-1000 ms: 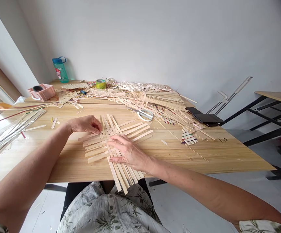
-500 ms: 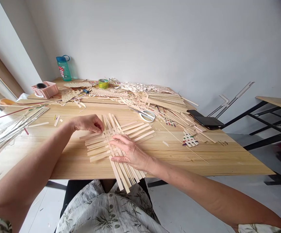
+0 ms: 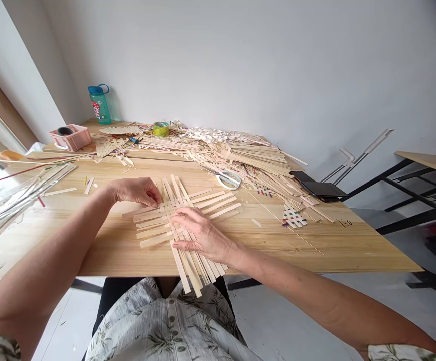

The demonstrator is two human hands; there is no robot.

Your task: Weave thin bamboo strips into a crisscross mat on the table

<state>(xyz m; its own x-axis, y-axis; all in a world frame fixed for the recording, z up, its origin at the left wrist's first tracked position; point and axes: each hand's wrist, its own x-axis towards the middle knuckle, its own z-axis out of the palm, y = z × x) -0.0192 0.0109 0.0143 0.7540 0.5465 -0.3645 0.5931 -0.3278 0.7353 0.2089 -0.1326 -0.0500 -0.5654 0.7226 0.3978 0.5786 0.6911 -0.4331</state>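
Note:
A woven mat of pale flat strips (image 3: 193,263) lies near the front edge of the table, its strip ends fanning out on all sides and some overhanging the edge. At the weave's upper left, my left hand (image 3: 138,191) is closed in a pinch on a strip end; the fingertips partly hide it. My right hand (image 3: 202,231) rests over the middle of the weave with its fingers apart, pressing lightly on the crossed strips and covering part of them.
White-handled scissors (image 3: 228,179) lie beyond the mat, before a heap of loose strips (image 3: 257,156). Tape (image 3: 161,129), a pink basket (image 3: 75,136) and a blue-green bottle (image 3: 100,106) stand at the back. A small coloured woven piece (image 3: 294,215) is at right; thin strips (image 3: 25,193) spread at left.
Both hands stay in nearly the same place on the weave. The view has shifted very slightly; no strip has visibly been moved.

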